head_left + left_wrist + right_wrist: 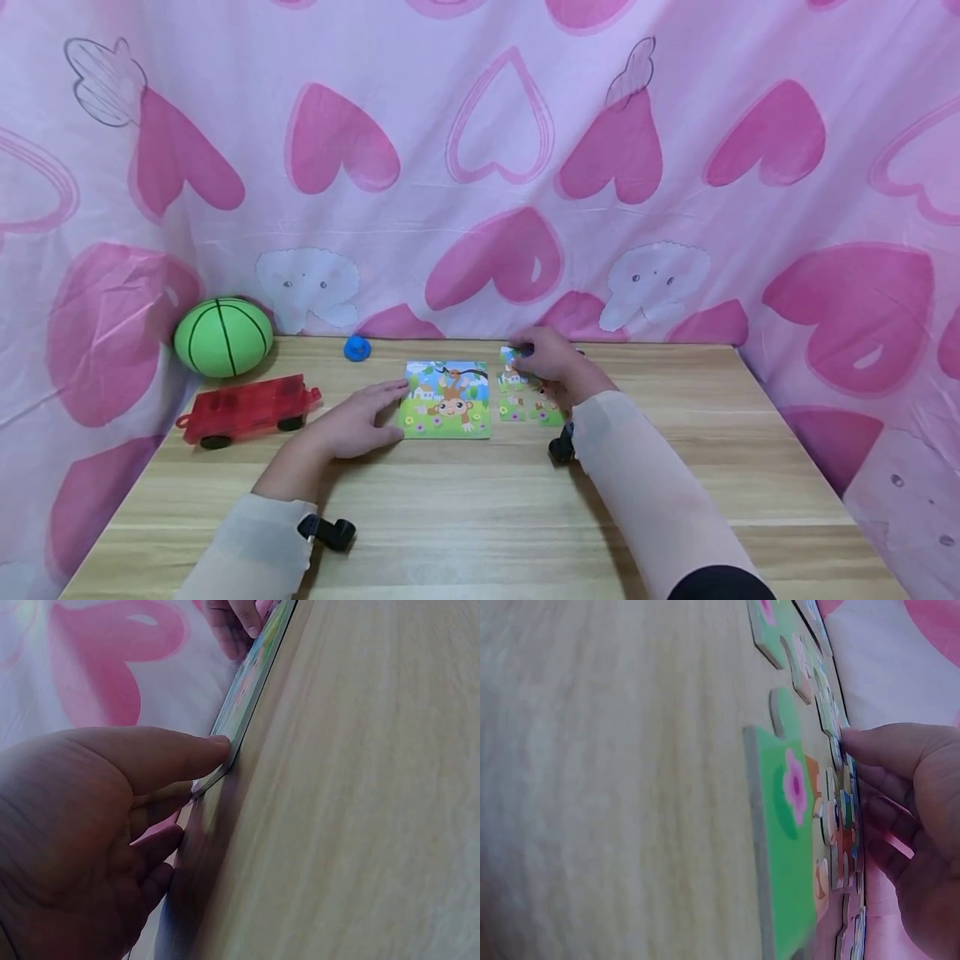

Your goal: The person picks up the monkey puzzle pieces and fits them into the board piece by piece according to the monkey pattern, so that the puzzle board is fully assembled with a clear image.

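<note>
A square picture puzzle (446, 400) showing a monkey lies flat on the table. My left hand (367, 421) rests at its left side, fingers extended; in the left wrist view the thumb of that hand (112, 817) touches the puzzle's corner. To the right lie several loose puzzle pieces (513, 408), with green edges and flowers. My right hand (553, 362) reaches over the back of these pieces. In the right wrist view, the thumb and curled fingers of this hand (922, 802) pinch at a puzzle piece (835, 750) that is mostly hidden. A flower piece (787, 825) lies closer to the camera.
On the left stand a red toy cart (247, 408) with black wheels and a green ball (223, 337) with black lines. A small blue round object (357, 348) sits near the table's back edge. A pink heart-patterned curtain (495, 250) borders the wooden table (450, 517).
</note>
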Action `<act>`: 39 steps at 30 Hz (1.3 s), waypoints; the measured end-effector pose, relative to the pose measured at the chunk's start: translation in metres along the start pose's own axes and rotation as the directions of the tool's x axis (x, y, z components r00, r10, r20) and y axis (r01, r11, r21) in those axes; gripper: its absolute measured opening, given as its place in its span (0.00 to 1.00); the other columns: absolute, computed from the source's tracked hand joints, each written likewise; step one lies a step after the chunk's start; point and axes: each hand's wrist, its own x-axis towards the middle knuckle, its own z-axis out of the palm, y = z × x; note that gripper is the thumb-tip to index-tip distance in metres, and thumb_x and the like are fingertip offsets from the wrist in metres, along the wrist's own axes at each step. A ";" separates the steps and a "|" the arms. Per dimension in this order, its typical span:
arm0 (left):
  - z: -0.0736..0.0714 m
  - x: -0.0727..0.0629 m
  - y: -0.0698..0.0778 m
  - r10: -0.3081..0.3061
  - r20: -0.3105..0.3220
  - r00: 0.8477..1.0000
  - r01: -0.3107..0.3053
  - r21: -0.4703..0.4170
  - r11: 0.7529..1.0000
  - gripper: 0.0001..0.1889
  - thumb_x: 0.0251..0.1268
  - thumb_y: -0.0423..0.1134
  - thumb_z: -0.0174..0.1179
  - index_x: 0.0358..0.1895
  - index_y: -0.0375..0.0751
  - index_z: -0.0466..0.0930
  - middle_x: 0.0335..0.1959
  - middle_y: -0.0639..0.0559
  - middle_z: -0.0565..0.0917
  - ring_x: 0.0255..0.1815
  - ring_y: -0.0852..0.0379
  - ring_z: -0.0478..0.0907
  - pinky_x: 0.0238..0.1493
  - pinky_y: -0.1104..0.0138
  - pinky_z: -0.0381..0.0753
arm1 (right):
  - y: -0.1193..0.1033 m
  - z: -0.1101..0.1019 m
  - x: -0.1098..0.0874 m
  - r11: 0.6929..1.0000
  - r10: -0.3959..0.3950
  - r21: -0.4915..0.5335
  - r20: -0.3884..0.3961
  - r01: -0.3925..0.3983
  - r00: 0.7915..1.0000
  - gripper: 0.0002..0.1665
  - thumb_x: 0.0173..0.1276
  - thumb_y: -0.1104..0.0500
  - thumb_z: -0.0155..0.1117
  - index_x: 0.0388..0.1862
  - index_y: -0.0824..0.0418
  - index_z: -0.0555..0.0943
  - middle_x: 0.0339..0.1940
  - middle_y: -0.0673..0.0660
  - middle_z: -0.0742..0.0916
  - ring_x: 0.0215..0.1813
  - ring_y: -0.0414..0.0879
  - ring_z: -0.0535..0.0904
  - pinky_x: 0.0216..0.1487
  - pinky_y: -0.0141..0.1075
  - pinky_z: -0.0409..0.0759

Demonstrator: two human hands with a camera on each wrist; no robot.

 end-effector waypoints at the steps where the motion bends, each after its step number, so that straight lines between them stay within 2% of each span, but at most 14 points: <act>1: 0.001 0.000 0.000 -0.005 0.003 1.000 0.005 0.002 1.000 0.42 0.71 0.49 0.70 0.85 0.52 0.63 0.89 0.50 0.60 0.90 0.37 0.53 0.84 0.34 0.60 | 0.000 0.001 -0.001 1.000 0.011 0.027 0.004 -0.011 1.000 0.29 0.71 0.59 0.76 0.71 0.52 0.83 0.67 0.53 0.85 0.66 0.52 0.80 0.74 0.51 0.81; 4: 0.003 0.000 0.000 -0.011 0.007 1.000 0.011 0.009 1.000 0.41 0.72 0.50 0.70 0.85 0.52 0.63 0.89 0.52 0.60 0.90 0.38 0.52 0.84 0.35 0.61 | -0.001 0.003 -0.004 0.996 0.025 0.087 0.009 -0.026 1.000 0.29 0.71 0.62 0.75 0.71 0.55 0.83 0.67 0.55 0.85 0.67 0.52 0.80 0.73 0.51 0.82; 9: 0.005 -0.001 -0.001 -0.008 0.005 1.000 0.008 0.024 1.000 0.41 0.72 0.51 0.70 0.85 0.53 0.64 0.89 0.53 0.60 0.90 0.39 0.52 0.84 0.35 0.62 | -0.004 0.006 -0.006 0.997 0.001 0.074 -0.009 0.000 1.000 0.30 0.71 0.64 0.74 0.72 0.58 0.82 0.67 0.56 0.85 0.65 0.53 0.80 0.73 0.50 0.82; 17: 0.006 -0.003 -0.001 0.000 0.003 1.000 0.000 0.023 1.000 0.42 0.71 0.50 0.70 0.85 0.51 0.64 0.88 0.52 0.61 0.90 0.39 0.53 0.84 0.36 0.61 | -0.007 0.009 -0.006 0.998 0.022 0.063 -0.024 -0.020 0.999 0.30 0.71 0.63 0.75 0.72 0.53 0.82 0.66 0.52 0.82 0.63 0.51 0.79 0.72 0.50 0.83; 20: 0.007 -0.003 -0.002 0.004 0.002 1.000 -0.004 0.027 1.000 0.42 0.71 0.51 0.70 0.85 0.52 0.64 0.88 0.53 0.61 0.90 0.39 0.52 0.84 0.35 0.61 | -0.007 0.009 -0.006 0.999 0.023 0.047 -0.036 -0.021 0.999 0.29 0.70 0.63 0.76 0.70 0.52 0.83 0.64 0.52 0.84 0.62 0.52 0.79 0.73 0.51 0.82; 26: 0.007 -0.002 -0.003 0.004 -0.007 1.000 -0.004 0.039 0.999 0.42 0.70 0.53 0.71 0.84 0.54 0.65 0.88 0.54 0.62 0.90 0.39 0.53 0.84 0.34 0.61 | -0.009 0.008 -0.005 0.994 0.068 0.093 -0.036 -0.065 0.997 0.22 0.72 0.59 0.75 0.61 0.44 0.84 0.58 0.48 0.85 0.61 0.51 0.79 0.70 0.49 0.82; 31: 0.004 -0.001 -0.003 -0.004 -0.012 1.000 0.005 0.039 0.999 0.42 0.70 0.54 0.71 0.84 0.55 0.64 0.88 0.54 0.61 0.90 0.39 0.53 0.83 0.33 0.61 | -0.016 0.005 -0.008 0.993 -0.009 0.113 -0.058 0.015 0.998 0.12 0.79 0.56 0.68 0.56 0.44 0.85 0.55 0.50 0.85 0.59 0.52 0.78 0.67 0.48 0.81; 35: 0.002 0.000 -0.003 0.006 -0.016 1.000 -0.005 0.050 0.999 0.43 0.70 0.54 0.71 0.85 0.54 0.64 0.89 0.54 0.60 0.90 0.39 0.52 0.84 0.33 0.59 | -0.028 0.005 -0.010 0.985 -0.105 0.132 -0.077 0.115 0.992 0.12 0.79 0.54 0.68 0.58 0.44 0.86 0.57 0.51 0.87 0.60 0.51 0.80 0.65 0.47 0.83; 39: 0.001 0.001 -0.005 0.010 -0.019 1.000 -0.009 0.063 0.998 0.43 0.70 0.55 0.71 0.85 0.54 0.64 0.89 0.54 0.59 0.90 0.39 0.52 0.84 0.33 0.59 | -0.046 0.015 -0.012 0.974 -0.183 0.122 -0.064 0.190 0.981 0.15 0.78 0.53 0.68 0.61 0.47 0.86 0.54 0.51 0.88 0.56 0.49 0.83 0.55 0.43 0.87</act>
